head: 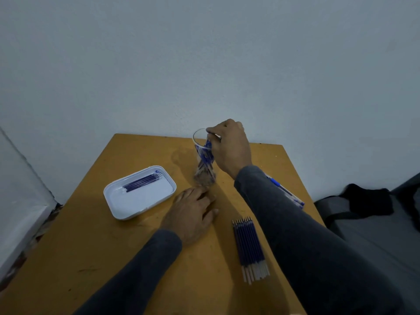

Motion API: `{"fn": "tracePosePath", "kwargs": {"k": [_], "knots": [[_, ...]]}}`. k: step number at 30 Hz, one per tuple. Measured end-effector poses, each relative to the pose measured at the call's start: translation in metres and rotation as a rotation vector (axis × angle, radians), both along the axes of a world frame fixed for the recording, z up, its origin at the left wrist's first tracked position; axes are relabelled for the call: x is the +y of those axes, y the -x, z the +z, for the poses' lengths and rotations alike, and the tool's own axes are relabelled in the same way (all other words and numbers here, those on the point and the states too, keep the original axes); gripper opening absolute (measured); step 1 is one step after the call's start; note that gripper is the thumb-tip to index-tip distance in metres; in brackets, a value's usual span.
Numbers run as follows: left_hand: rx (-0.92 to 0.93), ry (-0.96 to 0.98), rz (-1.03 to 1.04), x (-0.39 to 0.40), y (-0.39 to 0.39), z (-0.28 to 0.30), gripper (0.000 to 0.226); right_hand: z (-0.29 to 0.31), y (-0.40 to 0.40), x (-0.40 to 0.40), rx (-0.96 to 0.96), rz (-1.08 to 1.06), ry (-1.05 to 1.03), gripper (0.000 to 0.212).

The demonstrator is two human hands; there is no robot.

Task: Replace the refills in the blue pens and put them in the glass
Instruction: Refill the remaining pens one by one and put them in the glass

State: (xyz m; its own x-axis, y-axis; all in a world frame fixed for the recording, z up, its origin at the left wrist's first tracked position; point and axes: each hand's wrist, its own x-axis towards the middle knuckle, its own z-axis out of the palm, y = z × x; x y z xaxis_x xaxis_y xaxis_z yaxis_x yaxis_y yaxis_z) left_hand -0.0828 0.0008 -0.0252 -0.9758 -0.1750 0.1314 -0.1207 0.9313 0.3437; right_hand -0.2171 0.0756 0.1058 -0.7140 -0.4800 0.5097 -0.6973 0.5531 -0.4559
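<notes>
Up at twelve o'clock, the right hand [228, 147] pinches the rim of the glass [203, 155] holding blue pens [205, 153]; the left hand [193, 210] rests flat, fingers relaxed, on the table [91, 246]. No writing is legible.

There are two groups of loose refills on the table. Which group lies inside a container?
The smaller group of refills, lying in the white tray on the left. The bigger bundle lies directly on the table.

Clear glossy glass [200, 142], smooth white plastic tray [118, 202], matt scuffed wooden table [113, 258], dark cloth sleeves [295, 223]
</notes>
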Motion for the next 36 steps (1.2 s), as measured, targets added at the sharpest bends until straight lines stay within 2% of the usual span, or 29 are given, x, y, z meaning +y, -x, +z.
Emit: {"fn": "tracePosePath", "kwargs": {"k": [3, 5, 10, 13, 16, 23, 30, 36], "knots": [[0.009, -0.006, -0.012, 0.000, -0.001, 0.000, 0.052, -0.006, -0.003, 0.013, 0.044, -0.083, 0.216, 0.022], [0.020, -0.014, -0.018, -0.001, -0.001, 0.000, 0.051, -0.012, -0.004, 0.026, 0.024, -0.156, 0.240, 0.022], [0.027, -0.011, -0.018, 0.002, -0.002, 0.004, 0.047, -0.049, -0.003, 0.077, -0.159, -0.294, 0.060, 0.023], [0.013, -0.031, -0.007, 0.003, -0.002, 0.007, 0.048, -0.079, -0.004, 0.111, -0.323, -0.364, -0.153, 0.026], [0.009, -0.047, -0.011, 0.002, -0.002, 0.008, 0.048, -0.103, -0.011, 0.136, -0.291, -0.359, -0.314, 0.030], [0.005, -0.065, 0.005, 0.001, -0.001, 0.005, 0.048, -0.110, -0.013, 0.146, -0.177, -0.384, -0.324, 0.027], [0.002, -0.053, 0.002, 0.000, 0.000, 0.005, 0.049, -0.109, -0.009, 0.145, -0.215, -0.413, -0.321, 0.027], [-0.015, -0.053, 0.001, 0.000, 0.000, 0.006, 0.050, -0.104, -0.009, 0.140, -0.265, -0.387, -0.339, 0.036]]}}
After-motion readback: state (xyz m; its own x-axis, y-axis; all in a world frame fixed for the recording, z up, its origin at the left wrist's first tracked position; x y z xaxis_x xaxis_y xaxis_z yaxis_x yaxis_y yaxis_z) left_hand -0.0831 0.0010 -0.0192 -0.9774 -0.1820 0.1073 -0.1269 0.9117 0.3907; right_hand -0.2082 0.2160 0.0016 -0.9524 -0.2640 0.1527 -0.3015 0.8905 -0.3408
